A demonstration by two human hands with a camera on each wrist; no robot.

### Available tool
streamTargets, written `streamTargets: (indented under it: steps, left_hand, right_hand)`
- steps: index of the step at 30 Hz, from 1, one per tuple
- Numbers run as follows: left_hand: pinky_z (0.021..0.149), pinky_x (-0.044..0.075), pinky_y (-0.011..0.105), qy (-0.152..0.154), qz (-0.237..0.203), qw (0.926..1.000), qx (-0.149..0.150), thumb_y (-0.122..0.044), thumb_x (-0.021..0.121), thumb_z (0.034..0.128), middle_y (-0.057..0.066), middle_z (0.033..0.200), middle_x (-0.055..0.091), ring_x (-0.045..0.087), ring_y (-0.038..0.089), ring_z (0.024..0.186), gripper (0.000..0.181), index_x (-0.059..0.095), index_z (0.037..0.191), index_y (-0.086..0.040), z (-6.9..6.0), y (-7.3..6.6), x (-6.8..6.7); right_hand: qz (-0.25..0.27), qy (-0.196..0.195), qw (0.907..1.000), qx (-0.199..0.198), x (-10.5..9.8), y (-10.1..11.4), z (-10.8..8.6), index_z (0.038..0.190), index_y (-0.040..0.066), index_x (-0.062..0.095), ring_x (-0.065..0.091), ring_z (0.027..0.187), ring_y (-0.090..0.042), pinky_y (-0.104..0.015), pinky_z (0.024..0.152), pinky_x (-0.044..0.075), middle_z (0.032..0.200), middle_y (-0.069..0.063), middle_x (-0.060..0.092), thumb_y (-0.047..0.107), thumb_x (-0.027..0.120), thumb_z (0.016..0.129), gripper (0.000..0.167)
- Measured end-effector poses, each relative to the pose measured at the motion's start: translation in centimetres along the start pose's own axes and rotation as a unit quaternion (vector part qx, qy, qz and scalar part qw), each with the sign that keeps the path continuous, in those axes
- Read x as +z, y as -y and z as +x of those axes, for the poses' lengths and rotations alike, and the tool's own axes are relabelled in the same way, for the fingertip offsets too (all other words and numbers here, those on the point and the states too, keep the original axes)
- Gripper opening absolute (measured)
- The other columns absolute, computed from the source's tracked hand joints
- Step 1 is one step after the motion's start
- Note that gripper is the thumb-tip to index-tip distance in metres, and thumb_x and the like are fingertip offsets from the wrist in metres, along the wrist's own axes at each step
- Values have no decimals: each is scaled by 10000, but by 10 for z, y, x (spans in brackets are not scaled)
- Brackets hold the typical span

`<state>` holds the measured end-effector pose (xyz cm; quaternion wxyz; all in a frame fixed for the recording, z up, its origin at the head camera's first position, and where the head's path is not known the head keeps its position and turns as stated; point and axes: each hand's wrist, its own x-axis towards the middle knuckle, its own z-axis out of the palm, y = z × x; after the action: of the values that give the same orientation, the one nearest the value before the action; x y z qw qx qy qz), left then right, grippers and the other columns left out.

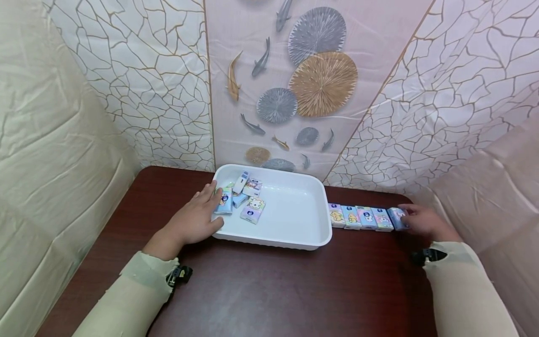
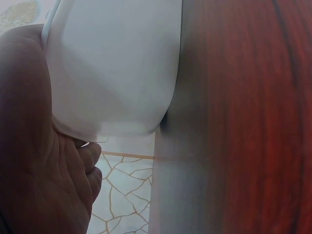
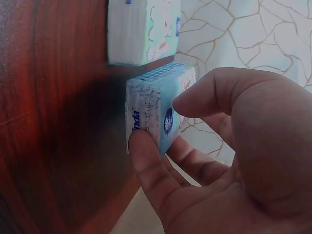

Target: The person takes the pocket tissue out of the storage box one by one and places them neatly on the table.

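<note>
My right hand (image 1: pixel 427 222) pinches a small blue tissue packet (image 1: pixel 397 218) at the right end of a row of packets (image 1: pixel 365 217) on the table. In the right wrist view, thumb and fingers of the hand (image 3: pixel 214 141) hold the packet (image 3: pixel 156 107) by its edges, a small gap from a neighbouring packet (image 3: pixel 144 31). My left hand (image 1: pixel 194 219) rests over the left rim of the white tray (image 1: pixel 290 210), its fingers by a blue packet (image 1: pixel 224 201) inside. The left wrist view shows the hand (image 2: pixel 44 141) against the tray's outer wall (image 2: pixel 117 68).
Several packets (image 1: pixel 253 209) lie loosely in the tray's left part. The row runs from the tray's right side toward the table's right edge. Patterned cloth (image 1: pixel 168 84) hangs behind the dark red table (image 1: pixel 286 290), with plain cloth at both sides.
</note>
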<state>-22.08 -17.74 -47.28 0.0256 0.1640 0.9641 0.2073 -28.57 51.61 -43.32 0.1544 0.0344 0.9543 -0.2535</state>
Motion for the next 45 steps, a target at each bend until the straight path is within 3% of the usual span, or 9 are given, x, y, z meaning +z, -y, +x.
streamTargets:
  steps: [19, 25, 29, 33, 36, 41, 45]
  left_hand:
    - [1427, 183, 606, -4, -30, 10000, 16, -395, 528, 1059, 127, 1916, 23, 75, 385, 1779, 867, 214, 1789, -49, 0, 1, 0]
    - [1428, 181, 604, -19, -48, 10000, 31, -390, 536, 1061, 134, 1915, 31, 79, 390, 1777, 864, 221, 1787, -44, -1, 1, 0]
    - [1430, 182, 597, -25, -59, 10000, 14, -400, 550, 1056, 130, 1916, 26, 76, 383, 1779, 877, 220, 1788, -47, 0, 1, 0]
    - [1431, 182, 590, -10, -29, 10000, -3, -406, 552, 1061, 126, 1917, 22, 73, 375, 1780, 877, 213, 1790, -54, 1, 1, 1]
    - [1430, 187, 590, -21, -37, 10000, 13, -401, 554, 1057, 133, 1916, 26, 78, 380, 1779, 879, 214, 1787, -50, 1, 1, 1]
    - [1427, 195, 595, -69, -65, 9999, 48, -391, 548, 1045, 139, 1914, 33, 87, 391, 1776, 877, 229, 1783, -39, 1, 2, 1]
    - [1427, 191, 600, -68, -51, 10000, 50, -386, 535, 1050, 142, 1914, 37, 89, 397, 1775, 867, 232, 1783, -35, 1, 2, 2]
  right_hand:
    - [129, 72, 9994, 315, 15, 0, 6, 1703, -97, 338, 702, 1165, -413, -453, 900, 700, 1580, -496, 424, 185, 567, 1107, 698]
    - [152, -1, 9996, 222, 17, -1, 7, 1717, -84, 319, 709, 1032, -317, -362, 814, 670, 1452, -449, 570, 191, 597, 1083, 745]
    - [41, -88, 9998, 166, 19, -3, 8, 1709, -121, 273, 713, 938, -285, -365, 762, 635, 1229, -349, 701, 186, 587, 1072, 774]
    - [-5, -123, 9998, 161, 19, -5, 7, 1694, -148, 249, 705, 905, -302, -380, 727, 607, 1190, -346, 685, 191, 588, 1067, 789]
    - [-105, -124, 9998, 88, 19, -4, 7, 1685, -158, 246, 689, 1021, -403, -438, 783, 619, 1378, -482, 578, 205, 597, 1076, 791]
    - [-545, -335, 9978, -196, 19, 4, 1, 1660, -166, 294, 558, 1330, -659, -707, 1032, 569, 1548, -560, 421, 239, 593, 1106, 749]
    - [-751, -772, 9935, -361, 19, 17, -3, 1626, -164, 365, 570, 1292, -665, -763, 1030, 531, 1521, -533, 465, 251, 598, 1114, 699]
